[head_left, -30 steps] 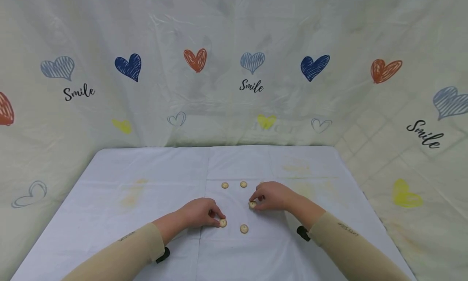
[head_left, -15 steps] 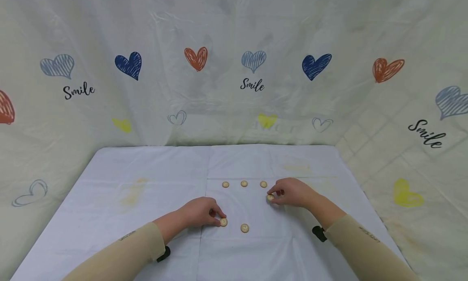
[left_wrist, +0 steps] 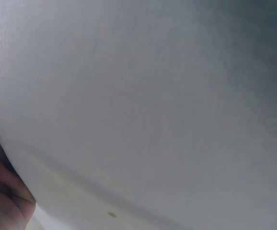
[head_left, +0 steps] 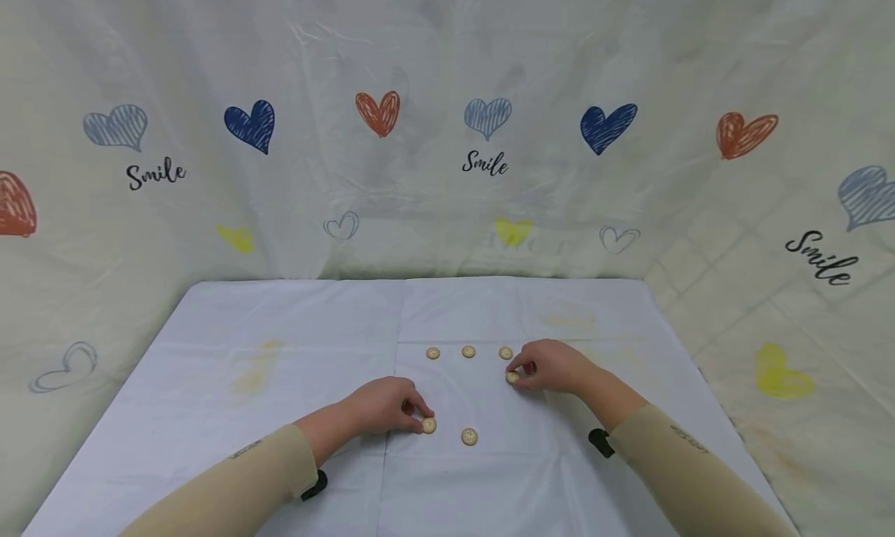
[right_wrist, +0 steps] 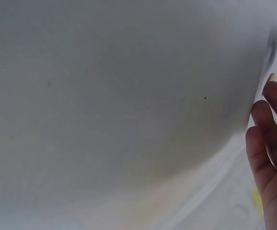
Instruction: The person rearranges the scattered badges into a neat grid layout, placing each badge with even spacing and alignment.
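Note:
In the head view my left hand (head_left: pixel 384 406) pinches a pale wooden button (head_left: pixel 429 425) between thumb and forefinger, low over the white cloth. My right hand (head_left: pixel 555 365) pinches another button (head_left: pixel 513 377) by its edge, just in front of the right button (head_left: pixel 506 353) of a row of three. The row's other two are a left button (head_left: pixel 433 353) and a middle button (head_left: pixel 468 351). One more button (head_left: pixel 469 437) lies to the right of my left hand. The right wrist view catches my right fingers (right_wrist: pixel 265 143) at its edge; the left wrist view shows my left fingers (left_wrist: pixel 6 177) in its lower corner.
A white cloth (head_left: pixel 210 413) with faint yellowish stains and fold creases covers the table. Behind it and at both sides hang pale sheets (head_left: pixel 419 40) printed with hearts and the word "Smile". A black strap (head_left: pixel 600 442) shows under my right sleeve.
My right hand has carried its button rightward and farther from me, uncovering the row's right button, then shifted slightly back left. My left hand stays in place on its button.

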`<state>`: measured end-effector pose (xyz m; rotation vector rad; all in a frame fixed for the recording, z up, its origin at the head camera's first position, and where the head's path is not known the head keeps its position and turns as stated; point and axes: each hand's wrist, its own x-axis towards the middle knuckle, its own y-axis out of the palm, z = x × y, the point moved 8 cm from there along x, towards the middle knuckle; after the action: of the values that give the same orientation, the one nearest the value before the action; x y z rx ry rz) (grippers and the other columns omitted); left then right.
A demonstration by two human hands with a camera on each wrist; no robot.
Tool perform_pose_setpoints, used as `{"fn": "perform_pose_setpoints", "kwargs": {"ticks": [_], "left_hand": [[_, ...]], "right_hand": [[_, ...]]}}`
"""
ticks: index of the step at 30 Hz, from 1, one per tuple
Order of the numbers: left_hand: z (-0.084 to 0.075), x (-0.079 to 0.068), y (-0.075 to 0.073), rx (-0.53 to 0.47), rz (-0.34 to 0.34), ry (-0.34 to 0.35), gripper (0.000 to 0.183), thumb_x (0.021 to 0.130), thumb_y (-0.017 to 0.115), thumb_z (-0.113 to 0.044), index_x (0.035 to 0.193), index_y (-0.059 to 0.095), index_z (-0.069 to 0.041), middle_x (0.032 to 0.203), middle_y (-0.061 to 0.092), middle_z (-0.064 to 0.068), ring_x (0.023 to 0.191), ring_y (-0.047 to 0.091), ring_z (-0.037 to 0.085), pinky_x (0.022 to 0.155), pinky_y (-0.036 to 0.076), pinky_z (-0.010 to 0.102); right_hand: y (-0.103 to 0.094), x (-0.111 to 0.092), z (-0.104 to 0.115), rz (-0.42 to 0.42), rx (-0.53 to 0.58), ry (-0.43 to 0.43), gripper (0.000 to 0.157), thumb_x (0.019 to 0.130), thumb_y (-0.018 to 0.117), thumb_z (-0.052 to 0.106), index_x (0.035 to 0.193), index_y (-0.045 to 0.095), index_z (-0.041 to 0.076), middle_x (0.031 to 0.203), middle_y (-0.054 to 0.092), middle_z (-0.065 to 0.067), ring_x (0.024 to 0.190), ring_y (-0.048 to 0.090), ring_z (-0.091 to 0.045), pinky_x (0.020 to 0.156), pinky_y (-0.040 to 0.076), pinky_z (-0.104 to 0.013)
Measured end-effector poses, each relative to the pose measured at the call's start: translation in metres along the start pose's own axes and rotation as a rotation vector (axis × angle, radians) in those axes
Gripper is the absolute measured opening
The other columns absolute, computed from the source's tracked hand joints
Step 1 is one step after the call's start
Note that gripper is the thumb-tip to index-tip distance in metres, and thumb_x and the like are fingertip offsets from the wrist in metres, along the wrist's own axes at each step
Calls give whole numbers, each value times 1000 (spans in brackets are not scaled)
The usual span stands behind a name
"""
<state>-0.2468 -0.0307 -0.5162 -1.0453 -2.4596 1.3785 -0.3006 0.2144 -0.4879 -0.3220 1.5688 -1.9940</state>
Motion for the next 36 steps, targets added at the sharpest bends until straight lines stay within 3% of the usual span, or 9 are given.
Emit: {"fn": "perform_pose_setpoints", "kwargs": {"ticks": [15, 36], "left_hand": [[-3, 0, 0, -14, 5, -4, 19, 82, 82, -29, 101, 80, -29, 77, 55, -14, 71, 50, 4, 67, 43, 24], [-5, -2, -3, -11, 0, 5, 20, 81, 82, -28, 101, 80, -28, 77, 55, -15, 71, 50, 4, 68, 43, 24]], "right_hand": [[1, 5, -6, 22, -10, 40, 19, 86, 78, 30, 104, 78, 24, 73, 53, 14, 70, 48, -6, 70, 43, -28], [-7, -1, 13, 7, 106, 3, 26, 84, 80, 29, 109, 78, 21, 76, 56, 17, 71, 51, -6, 68, 45, -27]]}}
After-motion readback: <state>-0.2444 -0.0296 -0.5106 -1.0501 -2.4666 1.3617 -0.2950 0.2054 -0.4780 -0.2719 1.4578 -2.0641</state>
